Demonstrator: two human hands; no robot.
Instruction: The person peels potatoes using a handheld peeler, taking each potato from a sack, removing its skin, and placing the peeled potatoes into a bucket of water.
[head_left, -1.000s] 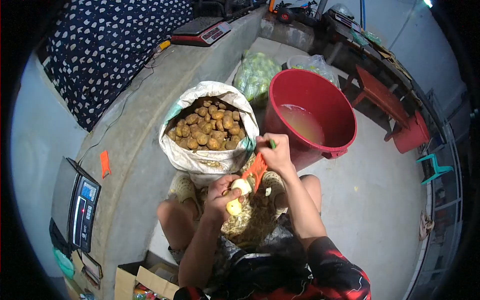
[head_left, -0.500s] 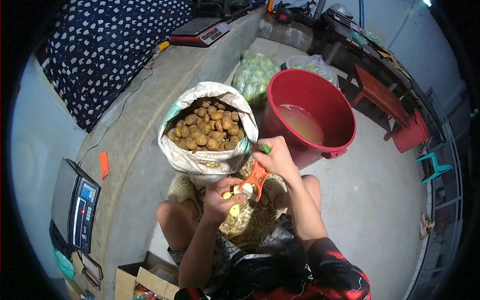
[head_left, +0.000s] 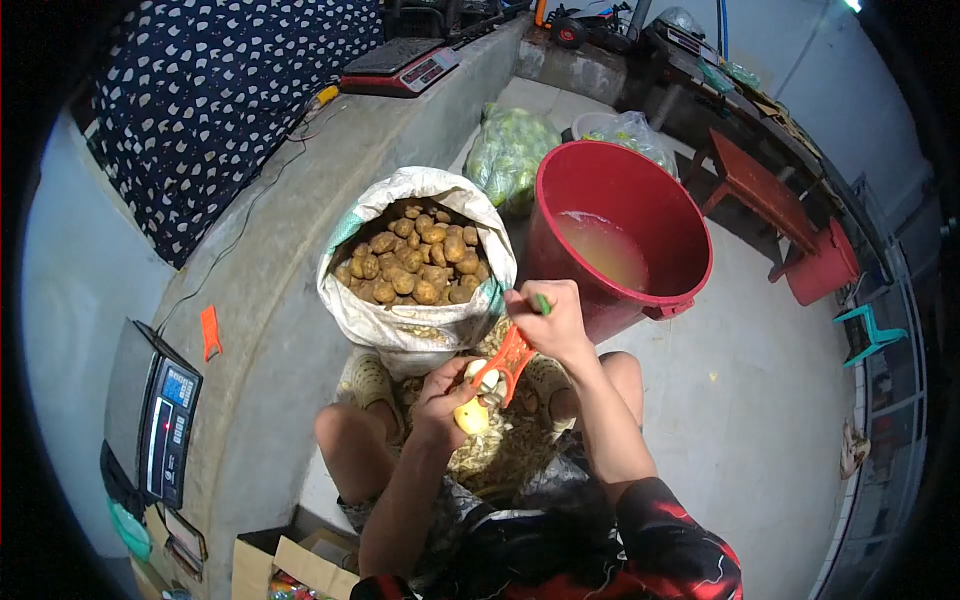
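My left hand [head_left: 438,400] is wrapped round a peeled, pale yellow potato [head_left: 471,416], with whiter peeled pieces at its upper right. In my right hand [head_left: 547,318] is an orange peeler [head_left: 512,352], its head against the white part by my left fingers. A bit of green shows at the top of my right fist. Below both hands lies a heap of peelings [head_left: 500,455], between my feet. Just beyond my hands stands an open white sack [head_left: 400,325] of unpeeled brown potatoes [head_left: 415,255].
A large red tub [head_left: 625,225] with cloudy liquid stands right of the sack. Behind are a bag of green vegetables [head_left: 512,150] and a red stool [head_left: 760,190]. On the left ledge lie another orange peeler [head_left: 210,333] and a scale [head_left: 170,425]. An open cardboard box [head_left: 310,570] sits lower left.
The peeler has first moved down over the held potato, then slightly back up and left. The potato has turned a little in my left fingers.
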